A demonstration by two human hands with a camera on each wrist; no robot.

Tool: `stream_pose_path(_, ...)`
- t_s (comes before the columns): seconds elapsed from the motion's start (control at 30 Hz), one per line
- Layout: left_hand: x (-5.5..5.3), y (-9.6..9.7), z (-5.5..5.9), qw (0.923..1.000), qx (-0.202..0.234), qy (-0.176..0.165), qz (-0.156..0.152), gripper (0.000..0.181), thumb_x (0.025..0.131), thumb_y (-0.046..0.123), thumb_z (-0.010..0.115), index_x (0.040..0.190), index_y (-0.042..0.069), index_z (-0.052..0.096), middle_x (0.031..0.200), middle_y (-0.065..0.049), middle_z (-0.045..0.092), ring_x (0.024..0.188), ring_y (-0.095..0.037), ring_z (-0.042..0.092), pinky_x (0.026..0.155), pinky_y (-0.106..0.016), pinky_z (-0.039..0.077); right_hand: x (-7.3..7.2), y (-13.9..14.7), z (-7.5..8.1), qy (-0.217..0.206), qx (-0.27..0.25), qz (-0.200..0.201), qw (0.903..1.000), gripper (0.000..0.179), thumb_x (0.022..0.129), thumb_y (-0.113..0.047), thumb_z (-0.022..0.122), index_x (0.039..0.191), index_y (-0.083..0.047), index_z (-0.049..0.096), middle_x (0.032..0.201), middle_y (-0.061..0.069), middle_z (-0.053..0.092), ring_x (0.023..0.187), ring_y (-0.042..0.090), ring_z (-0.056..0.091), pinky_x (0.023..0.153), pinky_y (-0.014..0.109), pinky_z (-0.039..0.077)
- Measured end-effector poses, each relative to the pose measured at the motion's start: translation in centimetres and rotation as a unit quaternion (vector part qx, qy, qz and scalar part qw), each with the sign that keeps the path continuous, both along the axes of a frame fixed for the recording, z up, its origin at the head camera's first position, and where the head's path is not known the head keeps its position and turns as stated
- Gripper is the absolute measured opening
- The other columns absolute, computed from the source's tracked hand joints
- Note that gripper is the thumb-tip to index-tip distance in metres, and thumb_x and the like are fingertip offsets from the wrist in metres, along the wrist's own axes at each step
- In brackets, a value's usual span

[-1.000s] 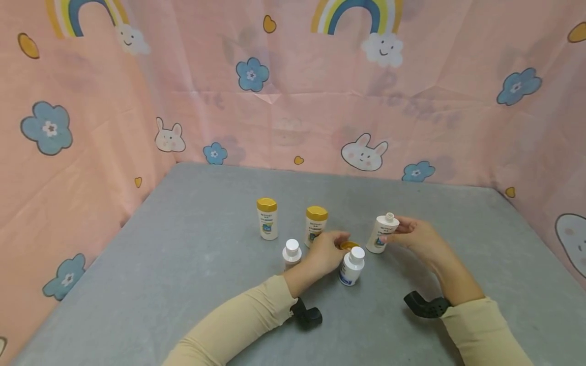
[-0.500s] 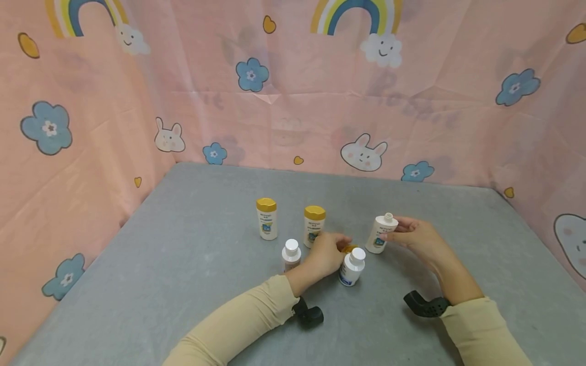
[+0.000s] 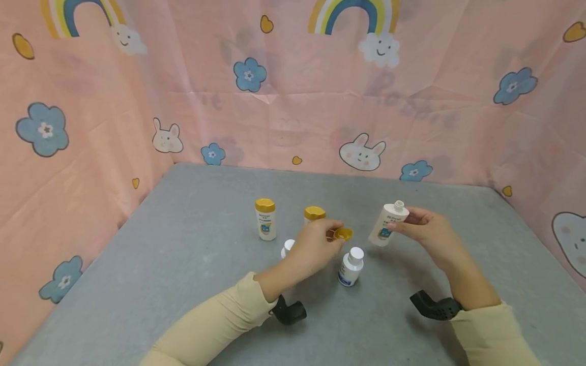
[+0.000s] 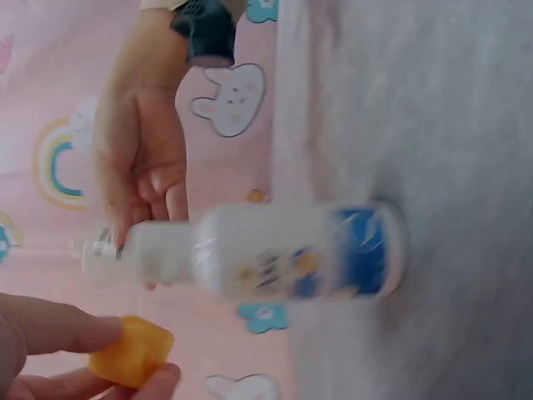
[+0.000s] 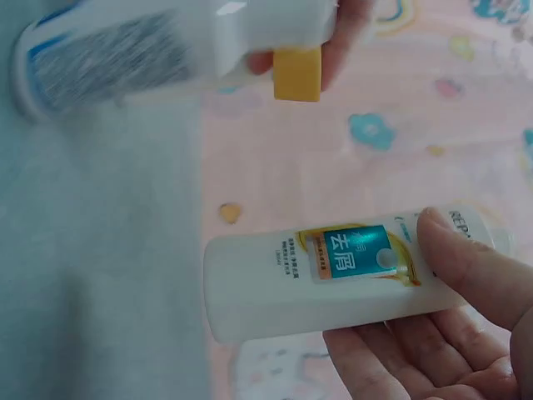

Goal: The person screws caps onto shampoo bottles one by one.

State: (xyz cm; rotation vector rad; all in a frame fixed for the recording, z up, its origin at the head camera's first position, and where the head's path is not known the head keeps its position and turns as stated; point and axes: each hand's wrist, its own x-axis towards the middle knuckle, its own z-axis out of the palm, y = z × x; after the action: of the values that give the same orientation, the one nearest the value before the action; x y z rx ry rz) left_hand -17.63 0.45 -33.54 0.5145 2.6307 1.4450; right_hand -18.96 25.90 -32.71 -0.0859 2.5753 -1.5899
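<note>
Between thumb and fingers, my left hand [image 3: 313, 246] pinches a gold bottle cap [image 3: 343, 234], turned so that its hollow underside shows in the head view. My right hand [image 3: 428, 234] grips a white shampoo bottle [image 3: 382, 231] near its top. That bottle has a bare neck and leans a little, its base raised over the table; its label [image 5: 350, 252] faces the right wrist camera. Closer to the head camera, a white-capped pill bottle [image 3: 350, 269] stands upright between the hands. Another white-capped bottle [image 3: 288, 247] is mostly hidden behind the left hand.
Two matching shampoo bottles with gold caps stand farther back: the left one [image 3: 266, 221] in full view, the other [image 3: 314, 213] partly covered by the left hand. A pink patterned cloth [image 3: 284, 117] hangs round the grey table [image 3: 201, 203].
The left hand has lifted the gold cap from behind the pill bottle, up and slightly left. The right hand has raised the shampoo bottle off the table and tilted it rightward.
</note>
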Motion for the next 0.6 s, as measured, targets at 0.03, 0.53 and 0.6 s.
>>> stream_pose_path(0.03,0.0,-0.4,0.5,0.9998,0.015,-0.011,-0.002,0.034,0.094,0.009,0.067,0.127,0.003,0.065,0.121,-0.01,0.07,0.106,-0.02,0.069,0.084,-0.022,0.058,0.3,-0.1,0.4,0.01,-0.001,0.0,0.9999,0.047,0.093,-0.031,0.072,0.134,-0.011,0.06,0.099,-0.031,0.065,0.097,-0.011,0.06,0.096,0.028,0.049)
stream_pose_path(0.53,-1.1,-6.6,3.9,0.9717,0.178,-0.129,-0.086,0.03,0.091,0.006,0.069,0.12,0.005,0.063,0.122,-0.011,0.069,0.107,-0.017,0.069,0.097,-0.044,0.056,4.7,-4.6,4.4,0.052,0.003,0.055,0.9971,0.048,0.091,-0.021,0.074,0.134,-0.004,0.061,0.118,-0.007,0.071,0.102,0.0,0.066,0.087,0.02,0.055)
stream_pose_path(0.6,-1.1,-7.0,3.9,0.9693,0.185,-0.126,-0.103,0.032,0.091,0.004,0.068,0.122,0.003,0.062,0.126,-0.013,0.067,0.108,-0.018,0.069,0.096,-0.042,0.057,5.0,-5.5,4.2,0.047,0.008,0.067,0.9966,0.049,0.091,-0.022,0.074,0.134,-0.003,0.061,0.124,0.004,0.07,0.107,0.007,0.068,0.089,0.026,0.057)
